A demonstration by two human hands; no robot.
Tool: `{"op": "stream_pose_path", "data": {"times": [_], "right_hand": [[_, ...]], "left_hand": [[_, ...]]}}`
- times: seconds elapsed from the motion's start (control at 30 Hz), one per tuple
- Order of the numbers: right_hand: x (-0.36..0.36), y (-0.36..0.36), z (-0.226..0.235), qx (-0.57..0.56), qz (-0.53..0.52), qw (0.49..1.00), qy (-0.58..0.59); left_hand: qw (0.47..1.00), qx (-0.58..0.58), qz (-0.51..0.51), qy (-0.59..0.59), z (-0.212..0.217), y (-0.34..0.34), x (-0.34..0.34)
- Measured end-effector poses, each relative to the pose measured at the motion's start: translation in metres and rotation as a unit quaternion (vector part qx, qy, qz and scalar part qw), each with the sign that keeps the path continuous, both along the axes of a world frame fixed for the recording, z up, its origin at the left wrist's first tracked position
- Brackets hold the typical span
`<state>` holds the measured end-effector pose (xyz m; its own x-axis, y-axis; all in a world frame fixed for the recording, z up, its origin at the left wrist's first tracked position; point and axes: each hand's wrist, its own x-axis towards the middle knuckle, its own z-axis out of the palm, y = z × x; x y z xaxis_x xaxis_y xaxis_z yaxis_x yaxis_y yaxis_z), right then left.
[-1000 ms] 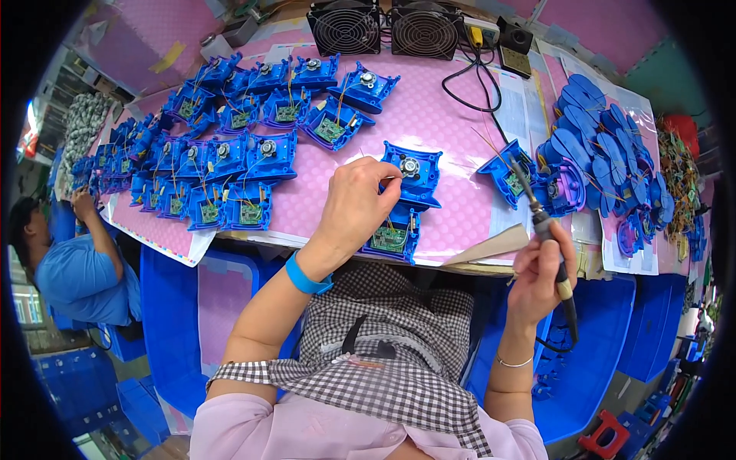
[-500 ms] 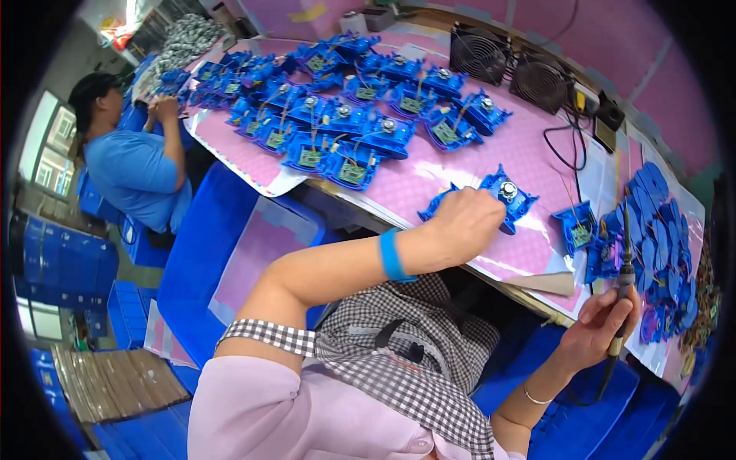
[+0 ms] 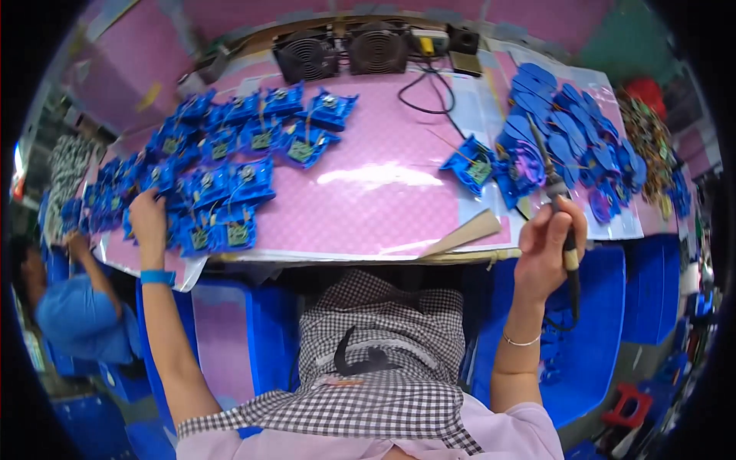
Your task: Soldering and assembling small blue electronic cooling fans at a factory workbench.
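At the left, my left hand (image 3: 147, 218) is at the near edge of the group of open blue plastic housings (image 3: 257, 178). Its fingers are closed on a blue plastic housing (image 3: 159, 175), which the hand partly hides. The housings hold green circuit boards, wires and round silver parts. On the right, my right hand (image 3: 546, 249) grips a soldering iron (image 3: 555, 184), its tip pointing up and away from me. Just beyond and left of the iron lie a housing with a green board (image 3: 474, 165) and a blue and purple piece (image 3: 524, 169).
Two black fans (image 3: 377, 47) stand at the back, with a black cable (image 3: 425, 110) nearby. Flat blue covers (image 3: 571, 126) are heaped at the right beside a pile of wires (image 3: 645, 142). Cardboard (image 3: 465, 234) lies near the front edge. A person in blue (image 3: 80, 318) works at far left.
My view has turned right. My left hand has moved left from the middle of the table to the group, and the housing formerly under it is gone from there. My right hand still holds the iron.
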<state>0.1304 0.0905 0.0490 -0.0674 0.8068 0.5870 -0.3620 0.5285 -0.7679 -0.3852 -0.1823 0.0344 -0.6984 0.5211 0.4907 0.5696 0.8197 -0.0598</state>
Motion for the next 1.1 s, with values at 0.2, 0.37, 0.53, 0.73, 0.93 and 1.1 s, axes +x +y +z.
{"op": "stream_pose_path", "data": {"times": [0.2,0.37,0.53,0.73,0.93,1.1], "right_hand": [[0.012,0.015,-0.010,0.105,-0.130,0.972,-0.162],[-0.021,0.039,-0.041,0.274,-0.138,0.870,-0.386],[-0.041,0.038,-0.078,0.181,-0.067,0.873,-0.447],[-0.037,0.006,-0.040,0.164,-0.121,0.914,-0.351],[0.003,0.064,-0.055,0.200,-0.388,0.841,-0.319],[-0.001,0.063,-0.055,0.165,-0.379,0.869,-0.271]], "left_hand": [[0.850,0.294,-0.253,-0.358,0.054,0.047,0.170],[0.341,0.301,-0.373,-0.808,-0.012,0.128,0.272],[0.551,0.354,-0.337,-0.676,-0.038,0.179,0.312],[0.804,0.245,-0.442,-0.312,-0.035,0.189,0.324],[0.840,0.159,-0.417,-0.308,-0.029,0.172,0.300],[0.876,0.215,-0.324,-0.285,-0.036,0.141,0.273]]}}
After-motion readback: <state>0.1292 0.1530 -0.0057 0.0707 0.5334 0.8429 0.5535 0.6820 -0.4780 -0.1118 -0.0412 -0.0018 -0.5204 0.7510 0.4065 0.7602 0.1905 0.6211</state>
